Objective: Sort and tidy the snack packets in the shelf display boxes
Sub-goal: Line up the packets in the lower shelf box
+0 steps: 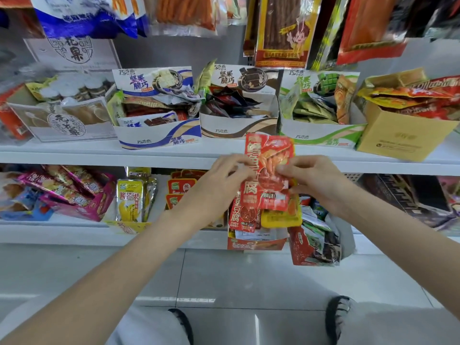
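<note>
I hold a small stack of red snack packets (270,158) upright in front of the upper shelf edge. My left hand (224,178) pinches the stack's left side, and my right hand (316,180) pinches its right side. More red packets (245,215) and a yellow one (281,217) hang lower in the same bundle, above a red display box (256,244) on the lower shelf. On the upper shelf stand a blue-trimmed box (159,135), a brown-trimmed box (239,125) and a green-trimmed box (321,135), each holding mixed packets.
A tan carton (403,135) of red and yellow packets tilts at the upper right. A white box (64,125) stands at upper left. Pink bags (72,192) and yellow mango packets (129,200) fill the lower shelf. Large bags (281,28) hang overhead. My knees show below.
</note>
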`<action>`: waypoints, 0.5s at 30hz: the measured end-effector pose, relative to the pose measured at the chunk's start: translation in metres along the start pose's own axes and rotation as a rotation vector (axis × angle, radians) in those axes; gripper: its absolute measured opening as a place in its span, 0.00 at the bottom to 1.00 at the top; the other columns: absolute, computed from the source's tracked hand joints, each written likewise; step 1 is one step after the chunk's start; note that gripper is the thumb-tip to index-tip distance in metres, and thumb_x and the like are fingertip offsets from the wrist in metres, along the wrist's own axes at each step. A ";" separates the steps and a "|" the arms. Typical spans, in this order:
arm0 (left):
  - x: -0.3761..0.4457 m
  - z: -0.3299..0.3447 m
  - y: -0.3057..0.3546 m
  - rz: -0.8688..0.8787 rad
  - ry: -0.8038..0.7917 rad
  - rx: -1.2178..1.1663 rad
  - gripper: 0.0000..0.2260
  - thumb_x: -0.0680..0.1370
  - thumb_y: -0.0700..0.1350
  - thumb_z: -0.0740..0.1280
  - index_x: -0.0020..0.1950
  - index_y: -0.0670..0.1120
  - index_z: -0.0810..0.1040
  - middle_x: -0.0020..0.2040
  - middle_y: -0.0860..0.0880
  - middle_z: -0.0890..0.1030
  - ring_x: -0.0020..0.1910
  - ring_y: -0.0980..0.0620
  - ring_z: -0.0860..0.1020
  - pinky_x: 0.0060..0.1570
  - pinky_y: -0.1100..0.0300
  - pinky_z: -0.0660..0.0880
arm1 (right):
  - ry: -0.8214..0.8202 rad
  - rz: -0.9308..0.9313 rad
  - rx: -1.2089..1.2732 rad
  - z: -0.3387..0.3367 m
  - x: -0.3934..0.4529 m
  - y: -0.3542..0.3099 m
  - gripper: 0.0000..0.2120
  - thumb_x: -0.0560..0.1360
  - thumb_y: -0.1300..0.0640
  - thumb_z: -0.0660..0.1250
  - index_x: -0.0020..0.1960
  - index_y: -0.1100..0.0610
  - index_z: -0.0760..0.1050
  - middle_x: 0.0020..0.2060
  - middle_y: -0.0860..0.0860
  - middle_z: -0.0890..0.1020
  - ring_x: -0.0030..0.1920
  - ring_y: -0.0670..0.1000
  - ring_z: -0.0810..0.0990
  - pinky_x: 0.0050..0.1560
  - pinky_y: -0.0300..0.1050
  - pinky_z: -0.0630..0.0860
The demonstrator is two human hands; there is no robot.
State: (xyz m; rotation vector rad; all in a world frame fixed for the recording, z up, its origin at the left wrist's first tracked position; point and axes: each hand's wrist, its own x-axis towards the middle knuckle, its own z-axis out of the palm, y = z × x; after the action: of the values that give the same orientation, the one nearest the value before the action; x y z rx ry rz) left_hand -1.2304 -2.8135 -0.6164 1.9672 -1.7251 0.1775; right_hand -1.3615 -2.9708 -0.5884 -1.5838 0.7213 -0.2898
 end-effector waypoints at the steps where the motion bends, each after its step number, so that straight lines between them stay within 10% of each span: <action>1: 0.001 -0.001 -0.003 -0.172 -0.082 -0.103 0.14 0.78 0.38 0.62 0.63 0.48 0.72 0.68 0.49 0.66 0.64 0.55 0.66 0.57 0.61 0.72 | 0.089 -0.053 -0.073 -0.004 0.001 0.001 0.09 0.70 0.59 0.71 0.36 0.59 0.73 0.45 0.54 0.78 0.43 0.53 0.80 0.34 0.41 0.80; 7: 0.025 0.007 -0.007 -0.616 -0.165 -0.874 0.22 0.75 0.43 0.68 0.68 0.52 0.67 0.57 0.51 0.76 0.47 0.57 0.80 0.45 0.64 0.78 | 0.079 -0.326 -0.646 -0.007 0.001 0.021 0.07 0.69 0.56 0.73 0.38 0.54 0.75 0.41 0.47 0.75 0.43 0.56 0.77 0.46 0.60 0.77; 15: 0.035 0.056 -0.037 -0.701 -0.191 -0.361 0.09 0.76 0.42 0.67 0.56 0.45 0.77 0.54 0.47 0.80 0.53 0.50 0.78 0.53 0.55 0.76 | 0.186 -0.229 -0.742 -0.026 0.005 0.041 0.05 0.74 0.62 0.67 0.45 0.59 0.82 0.38 0.42 0.73 0.39 0.53 0.81 0.45 0.53 0.80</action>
State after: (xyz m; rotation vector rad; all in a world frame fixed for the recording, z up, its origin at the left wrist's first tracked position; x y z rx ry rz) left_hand -1.2018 -2.8678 -0.6610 2.2114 -0.9762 -0.5406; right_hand -1.3837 -2.9940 -0.6245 -2.3764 0.8441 -0.3635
